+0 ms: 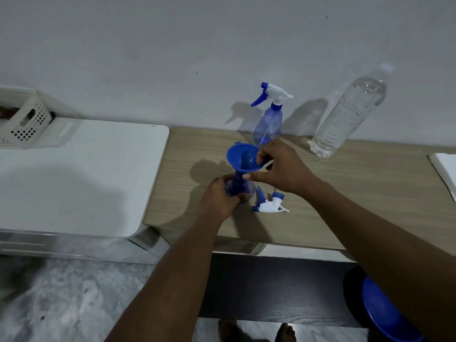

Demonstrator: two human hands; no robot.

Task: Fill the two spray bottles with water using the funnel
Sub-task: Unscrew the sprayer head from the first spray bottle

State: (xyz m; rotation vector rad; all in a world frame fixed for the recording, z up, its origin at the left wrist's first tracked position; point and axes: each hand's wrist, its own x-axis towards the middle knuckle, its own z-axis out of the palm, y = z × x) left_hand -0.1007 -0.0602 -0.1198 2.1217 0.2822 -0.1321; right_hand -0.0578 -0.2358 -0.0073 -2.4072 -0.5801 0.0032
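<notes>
**Right hand** point(278, 169): grasping. Fingers are curled over the right-hand rim of the funnel point(243, 159), with the thumb laid under the bowl, so the rim is pinched between them.

**Left hand** point(218, 196): grasping. Fingers and thumb are wrapped round the lower body of the open spray bottle point(240, 187) from its left side, holding it upright on the table point(345, 193).

**Funnel**: blue plastic with a wide bowl facing up. Its stem goes down into the neck of the open spray bottle. The bowl looks dry.

**Open spray bottle**: translucent blue, with its head taken off. It stands near the middle of the table. How much it holds cannot be told.

**Loose spray head** point(270, 203): white with a blue trigger and nozzle. It lies on its side on the table just right of the open bottle, under the right wrist, touching neither hand.

**Second spray bottle** point(269, 119): translucent blue, with a white and blue head fitted. It stands upright at the back of the table by the wall, behind the funnel.

**Water bottle** point(350, 112): large, clear plastic, holding clear liquid. It stands at the back right, well apart from both hands. Its top is blurred.

**White sheet** point(444, 171): lies at the right edge of the table.

**White counter** point(74, 169): adjoins the table on the left.

**Basket** point(22, 117): white and perforated, at the far left corner of the counter.

**Blue disc** point(385, 312): on the lower right, below the table and partly behind the right arm.
</notes>
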